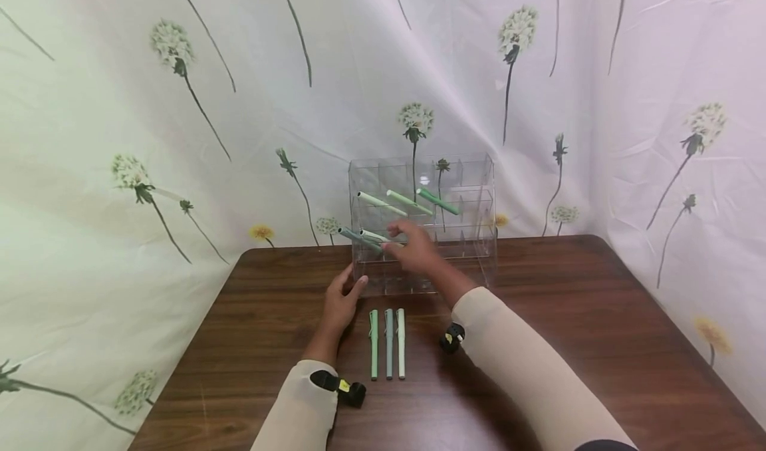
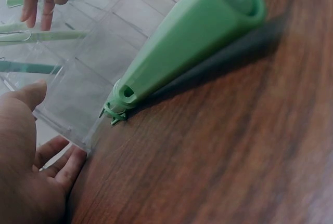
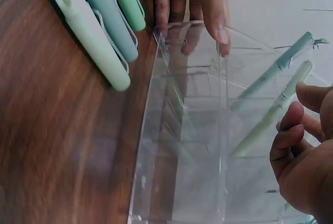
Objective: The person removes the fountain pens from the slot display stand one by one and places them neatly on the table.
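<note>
A clear plastic organizer [image 1: 425, 275] with tiered compartments stands on the table. My left hand [image 1: 342, 301] grips its lower left corner, thumb in front and fingers around the side. My right hand [image 1: 414, 246] is over the middle tier, fingers loosely bent, just beside a pale green pen [image 3: 276, 107] leaning in a compartment; nothing shows between its fingers. A blue-green pen [image 3: 273, 70] leans left of that one. Higher up lean a whitish pen [image 1: 380, 203], a light green pen [image 1: 409, 202] and a dark green pen [image 1: 438, 201].
In front of the organizer, a green pen [image 1: 374, 344], a grey-blue pen [image 1: 389, 344] and a whitish pen [image 1: 401, 344] lie side by side on the brown wooden table [image 1: 239, 371]. A flower-printed cloth [image 1: 251, 105] hangs behind.
</note>
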`<action>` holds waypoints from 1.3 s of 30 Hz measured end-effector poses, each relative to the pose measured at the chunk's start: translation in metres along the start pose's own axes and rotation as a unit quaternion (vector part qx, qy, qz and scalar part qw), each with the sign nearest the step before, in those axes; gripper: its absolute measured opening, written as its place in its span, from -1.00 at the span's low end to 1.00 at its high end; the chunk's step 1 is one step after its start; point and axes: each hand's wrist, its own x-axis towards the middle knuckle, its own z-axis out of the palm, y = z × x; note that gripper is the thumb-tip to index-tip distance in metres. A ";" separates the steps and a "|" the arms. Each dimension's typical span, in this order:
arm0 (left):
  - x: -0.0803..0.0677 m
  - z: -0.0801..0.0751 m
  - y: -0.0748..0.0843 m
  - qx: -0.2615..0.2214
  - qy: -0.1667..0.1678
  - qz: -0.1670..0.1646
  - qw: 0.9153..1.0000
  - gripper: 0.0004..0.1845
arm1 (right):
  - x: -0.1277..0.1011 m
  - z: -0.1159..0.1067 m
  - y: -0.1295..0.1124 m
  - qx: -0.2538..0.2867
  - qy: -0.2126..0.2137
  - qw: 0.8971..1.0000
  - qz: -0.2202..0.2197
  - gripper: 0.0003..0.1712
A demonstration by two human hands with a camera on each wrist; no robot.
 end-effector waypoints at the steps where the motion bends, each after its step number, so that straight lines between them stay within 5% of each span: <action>1: 0.000 0.000 0.000 0.003 0.001 0.001 1.000 -0.31 | -0.001 0.002 0.000 0.004 0.005 1.000 0.006 -0.45; 12: 0.000 0.000 0.000 -0.001 0.007 0.000 1.000 -0.32 | 0.000 0.016 -0.007 0.015 0.031 0.998 0.048 -0.48; 39: 0.000 0.001 0.001 -0.010 0.003 0.003 1.000 -0.33 | 0.007 0.037 -0.011 -0.004 0.074 0.996 0.051 -0.63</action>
